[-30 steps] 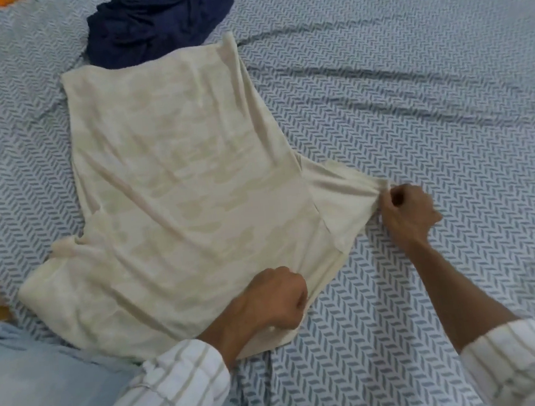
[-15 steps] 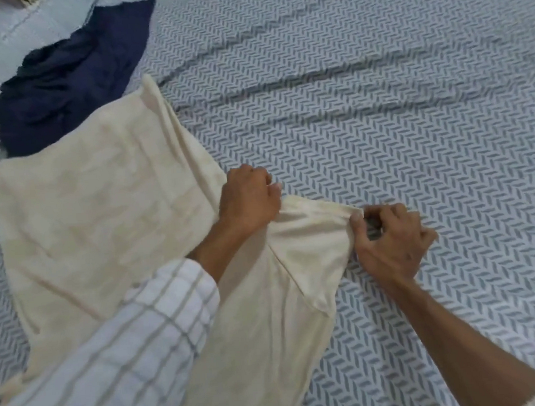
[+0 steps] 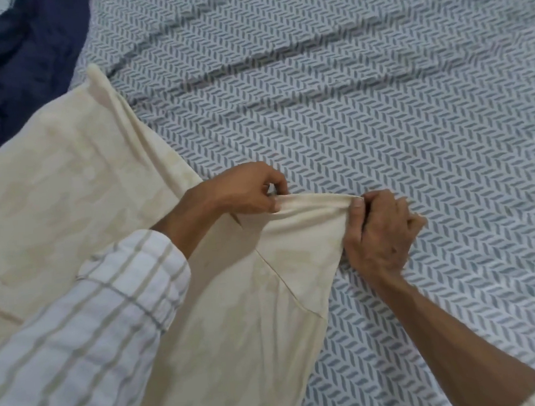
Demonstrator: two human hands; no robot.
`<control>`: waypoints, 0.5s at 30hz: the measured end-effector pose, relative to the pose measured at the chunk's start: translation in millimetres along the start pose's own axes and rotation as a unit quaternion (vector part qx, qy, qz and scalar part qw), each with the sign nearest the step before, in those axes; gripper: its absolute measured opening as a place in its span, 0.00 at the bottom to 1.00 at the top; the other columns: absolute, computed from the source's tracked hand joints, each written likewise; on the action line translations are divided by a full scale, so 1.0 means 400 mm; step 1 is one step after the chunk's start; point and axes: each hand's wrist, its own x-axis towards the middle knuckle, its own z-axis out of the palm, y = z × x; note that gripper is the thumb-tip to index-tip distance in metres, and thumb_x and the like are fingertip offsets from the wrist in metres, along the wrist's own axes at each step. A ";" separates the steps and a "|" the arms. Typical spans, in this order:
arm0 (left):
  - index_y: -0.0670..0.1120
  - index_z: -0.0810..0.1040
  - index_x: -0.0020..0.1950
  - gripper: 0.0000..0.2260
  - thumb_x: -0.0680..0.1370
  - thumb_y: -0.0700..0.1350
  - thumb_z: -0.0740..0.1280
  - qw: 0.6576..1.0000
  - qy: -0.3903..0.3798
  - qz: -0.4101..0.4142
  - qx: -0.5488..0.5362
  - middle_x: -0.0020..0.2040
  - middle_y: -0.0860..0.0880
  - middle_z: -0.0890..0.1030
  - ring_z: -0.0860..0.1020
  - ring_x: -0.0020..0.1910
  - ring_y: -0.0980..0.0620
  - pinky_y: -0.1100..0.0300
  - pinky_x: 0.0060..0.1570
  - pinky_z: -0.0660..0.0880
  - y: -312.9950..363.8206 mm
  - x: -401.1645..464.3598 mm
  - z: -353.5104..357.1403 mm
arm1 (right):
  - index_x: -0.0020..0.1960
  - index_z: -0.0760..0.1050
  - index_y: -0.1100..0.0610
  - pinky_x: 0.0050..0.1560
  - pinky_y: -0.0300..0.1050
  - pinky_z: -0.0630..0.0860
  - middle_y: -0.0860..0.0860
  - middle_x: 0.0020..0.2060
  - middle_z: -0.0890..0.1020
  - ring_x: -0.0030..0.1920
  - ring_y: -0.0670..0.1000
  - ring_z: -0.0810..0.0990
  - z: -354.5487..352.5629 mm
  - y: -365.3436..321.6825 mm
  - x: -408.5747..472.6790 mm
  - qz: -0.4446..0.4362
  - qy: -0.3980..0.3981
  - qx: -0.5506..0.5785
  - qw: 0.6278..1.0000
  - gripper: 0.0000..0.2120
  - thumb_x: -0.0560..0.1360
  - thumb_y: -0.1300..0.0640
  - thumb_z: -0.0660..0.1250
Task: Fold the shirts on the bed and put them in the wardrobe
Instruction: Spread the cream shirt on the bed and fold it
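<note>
Both hands pinch the cream shirt [image 3: 67, 193] by its sleeve edge, left hand [image 3: 242, 188] and right hand [image 3: 380, 229] stretching it taut above the bed [image 3: 379, 98]. Folding has barely begun; a navy garment [image 3: 9, 72] beside it waits, wardrobe unseen.

To the right and far side, the bed [image 3: 378, 82] lies open, only shallow wrinkles in its sheet. The cream shirt [image 3: 67, 193] covers the left; a dark blue garment [image 3: 16, 72], seemingly bunched, blocks the far-left corner, touching the shirt.
</note>
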 end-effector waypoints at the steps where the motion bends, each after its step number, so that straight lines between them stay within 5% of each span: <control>1: 0.56 0.78 0.49 0.04 0.78 0.47 0.69 1.000 0.003 0.002 -0.001 0.41 0.58 0.76 0.75 0.41 0.56 0.61 0.40 0.70 -0.001 0.004 -0.002 | 0.46 0.70 0.54 0.53 0.50 0.58 0.49 0.39 0.75 0.43 0.52 0.69 0.001 -0.001 -0.001 -0.002 0.004 -0.002 1.000 0.10 0.81 0.50 0.57; 8: 0.53 0.75 0.40 0.10 0.81 0.44 0.64 0.981 0.054 0.002 -0.184 0.36 0.55 0.76 0.72 0.36 0.55 0.56 0.44 0.70 -0.026 0.006 0.006 | 0.46 0.70 0.56 0.52 0.50 0.58 0.51 0.40 0.74 0.44 0.52 0.68 0.010 0.002 -0.002 -0.005 0.011 -0.021 1.000 0.08 0.81 0.54 0.59; 13: 0.54 0.78 0.42 0.05 0.75 0.50 0.72 0.999 -0.033 -0.021 -0.033 0.36 0.60 0.74 0.71 0.36 0.62 0.61 0.38 0.67 -0.004 -0.005 -0.022 | 0.49 0.71 0.57 0.52 0.52 0.58 0.55 0.47 0.74 0.50 0.56 0.68 0.020 0.005 0.000 0.008 -0.001 -0.085 0.996 0.10 0.81 0.51 0.58; 15: 0.53 0.76 0.45 0.03 0.78 0.48 0.70 1.000 0.005 -0.019 -0.009 0.39 0.60 0.74 0.71 0.38 0.62 0.62 0.37 0.65 -0.002 0.002 -0.027 | 0.50 0.71 0.57 0.53 0.52 0.58 0.55 0.50 0.73 0.51 0.56 0.67 0.021 0.005 0.000 0.016 -0.007 -0.087 0.996 0.10 0.81 0.50 0.58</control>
